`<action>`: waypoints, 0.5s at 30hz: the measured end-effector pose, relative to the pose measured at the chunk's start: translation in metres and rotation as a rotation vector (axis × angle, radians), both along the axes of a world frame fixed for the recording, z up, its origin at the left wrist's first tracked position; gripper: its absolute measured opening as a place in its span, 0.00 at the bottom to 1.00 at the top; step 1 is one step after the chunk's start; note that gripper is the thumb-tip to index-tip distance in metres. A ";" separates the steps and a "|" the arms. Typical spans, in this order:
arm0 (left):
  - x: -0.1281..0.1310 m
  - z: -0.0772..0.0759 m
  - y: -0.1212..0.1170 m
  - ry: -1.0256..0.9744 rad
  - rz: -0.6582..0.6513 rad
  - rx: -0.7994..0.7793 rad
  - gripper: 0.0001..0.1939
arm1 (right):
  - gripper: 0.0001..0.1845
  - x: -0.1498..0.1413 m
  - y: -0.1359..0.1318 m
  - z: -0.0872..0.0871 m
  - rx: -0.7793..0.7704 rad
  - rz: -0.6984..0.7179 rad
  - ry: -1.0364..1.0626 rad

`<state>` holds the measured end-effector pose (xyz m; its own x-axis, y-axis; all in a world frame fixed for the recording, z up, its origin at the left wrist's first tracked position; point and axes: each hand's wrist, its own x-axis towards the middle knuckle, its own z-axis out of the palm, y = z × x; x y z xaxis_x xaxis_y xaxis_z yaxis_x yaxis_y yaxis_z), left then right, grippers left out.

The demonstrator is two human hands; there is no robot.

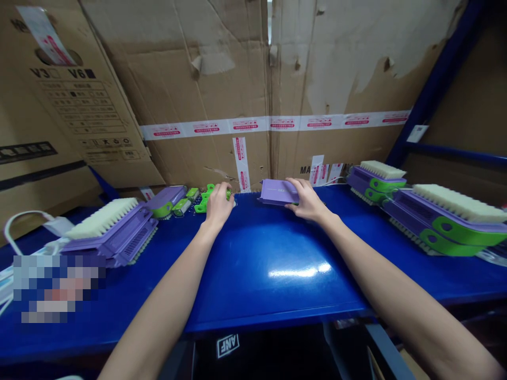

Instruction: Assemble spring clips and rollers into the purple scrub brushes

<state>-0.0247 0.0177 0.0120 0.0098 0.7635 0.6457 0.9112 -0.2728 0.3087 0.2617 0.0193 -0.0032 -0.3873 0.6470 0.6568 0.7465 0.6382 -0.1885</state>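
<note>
Right hand: closed round right end of purple block, near centre of frame, toward back of blue shelf. Left hand: fingers over green pieces, left of centre (cannot tell whether gripping or merely touching). Farther left, purple-and-green block. Cream-bristled purple stacks at right and left of frame; taped cardboard across top.

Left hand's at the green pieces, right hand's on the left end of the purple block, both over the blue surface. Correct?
One slip: the right hand is on the right end of the purple block, not the left, as the head view shows. The left hand is at the green pieces, and both are over the blue surface.
</note>
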 end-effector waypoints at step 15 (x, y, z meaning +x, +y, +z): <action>0.044 -0.003 -0.016 -0.427 -0.475 -0.187 0.27 | 0.43 -0.014 -0.007 0.001 0.014 0.060 0.025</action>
<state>0.0197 0.0015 0.0093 0.1457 0.8388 0.5246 0.4924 -0.5214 0.6970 0.2479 0.0120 -0.0021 -0.4086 0.6136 0.6757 0.7017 0.6846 -0.1973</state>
